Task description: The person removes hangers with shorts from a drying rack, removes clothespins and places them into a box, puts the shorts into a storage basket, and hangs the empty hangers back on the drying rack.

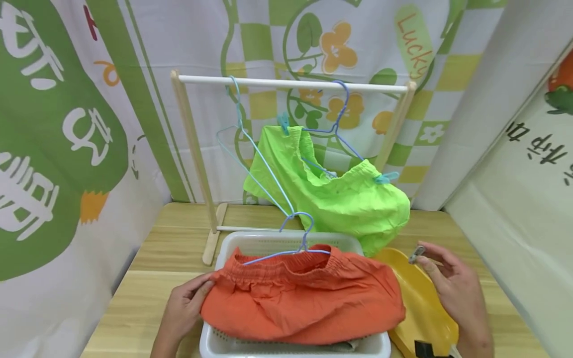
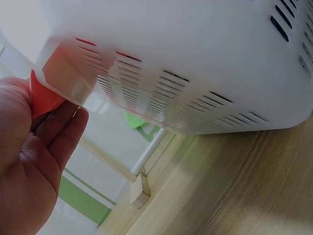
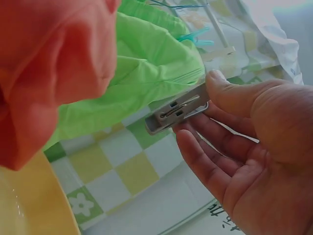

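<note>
Orange shorts (image 1: 304, 303) lie across the top of a white basket (image 1: 286, 237), with a blue-purple hanger (image 1: 305, 243) tucked into their elastic waistband. My left hand (image 1: 185, 306) pinches the left end of the waistband between thumb and fingers; the left wrist view shows the orange cloth (image 2: 44, 98) in that hand at the basket's rim. To the right of the shorts, my right hand (image 1: 456, 283) holds a grey clothespin (image 3: 178, 110) between thumb and fingers, apart from the cloth. The hanger's hook stands up above the waistband.
A wooden rack (image 1: 291, 83) stands behind the basket. Bright green shorts (image 1: 331, 199) hang from it on a blue hanger (image 1: 342, 107) with teal clothespins (image 1: 387, 177). A light-blue hanger (image 1: 264, 149) hangs left of them. A yellow tray (image 1: 421, 303) sits right of the basket.
</note>
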`<action>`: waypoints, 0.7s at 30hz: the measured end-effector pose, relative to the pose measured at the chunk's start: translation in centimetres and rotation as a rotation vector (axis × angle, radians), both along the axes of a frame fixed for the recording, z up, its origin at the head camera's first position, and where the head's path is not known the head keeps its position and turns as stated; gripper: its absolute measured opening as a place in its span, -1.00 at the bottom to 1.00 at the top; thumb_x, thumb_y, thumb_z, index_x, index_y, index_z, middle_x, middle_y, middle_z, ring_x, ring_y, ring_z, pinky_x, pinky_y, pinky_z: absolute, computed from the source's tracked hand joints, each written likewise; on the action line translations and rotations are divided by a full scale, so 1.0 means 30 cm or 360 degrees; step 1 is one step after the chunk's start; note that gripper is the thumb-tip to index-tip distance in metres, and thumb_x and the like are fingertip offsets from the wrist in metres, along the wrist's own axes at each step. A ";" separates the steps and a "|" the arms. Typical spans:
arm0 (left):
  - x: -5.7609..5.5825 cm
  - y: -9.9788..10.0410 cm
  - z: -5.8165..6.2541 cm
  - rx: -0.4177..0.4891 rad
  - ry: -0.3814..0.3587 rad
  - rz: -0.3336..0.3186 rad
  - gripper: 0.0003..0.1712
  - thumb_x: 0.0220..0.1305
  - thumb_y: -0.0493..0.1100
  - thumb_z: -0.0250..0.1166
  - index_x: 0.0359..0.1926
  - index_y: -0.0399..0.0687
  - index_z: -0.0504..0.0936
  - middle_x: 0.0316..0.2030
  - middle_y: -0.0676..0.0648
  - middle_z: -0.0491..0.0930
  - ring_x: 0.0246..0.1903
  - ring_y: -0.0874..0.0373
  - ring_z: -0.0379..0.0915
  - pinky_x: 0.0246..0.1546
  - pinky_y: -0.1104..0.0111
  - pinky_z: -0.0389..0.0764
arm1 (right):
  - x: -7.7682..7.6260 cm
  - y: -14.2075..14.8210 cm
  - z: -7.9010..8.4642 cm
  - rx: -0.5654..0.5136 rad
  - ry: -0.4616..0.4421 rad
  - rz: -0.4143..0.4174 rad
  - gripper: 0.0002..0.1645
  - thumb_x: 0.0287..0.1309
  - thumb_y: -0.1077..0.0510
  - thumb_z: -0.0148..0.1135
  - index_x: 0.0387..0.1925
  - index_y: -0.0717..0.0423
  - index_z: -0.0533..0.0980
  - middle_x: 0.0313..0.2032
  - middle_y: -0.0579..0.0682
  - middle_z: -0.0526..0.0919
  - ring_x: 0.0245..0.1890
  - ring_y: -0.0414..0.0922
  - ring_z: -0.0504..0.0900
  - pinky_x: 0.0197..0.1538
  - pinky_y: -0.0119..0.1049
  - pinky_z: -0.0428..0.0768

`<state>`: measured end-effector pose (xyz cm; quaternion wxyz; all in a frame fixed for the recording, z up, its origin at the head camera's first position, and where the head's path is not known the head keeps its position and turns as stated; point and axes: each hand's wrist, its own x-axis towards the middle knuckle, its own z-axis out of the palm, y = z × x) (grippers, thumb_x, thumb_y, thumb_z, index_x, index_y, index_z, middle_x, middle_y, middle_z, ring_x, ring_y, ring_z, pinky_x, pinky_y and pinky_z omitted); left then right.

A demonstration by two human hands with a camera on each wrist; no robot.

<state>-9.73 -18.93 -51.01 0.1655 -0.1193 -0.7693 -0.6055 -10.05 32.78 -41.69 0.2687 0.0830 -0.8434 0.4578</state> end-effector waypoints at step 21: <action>-0.012 -0.037 0.037 -0.0256 0.0043 -0.0064 -0.75 0.34 -0.46 0.33 0.00 -0.25 0.78 -0.09 -0.03 0.75 -0.07 0.32 0.63 -0.13 0.54 0.61 | -0.016 0.082 -0.023 0.0506 -0.0574 0.0029 -0.52 0.45 0.09 0.28 0.26 0.26 0.54 0.07 0.24 0.69 -0.06 0.06 0.73 -0.19 -0.52 0.58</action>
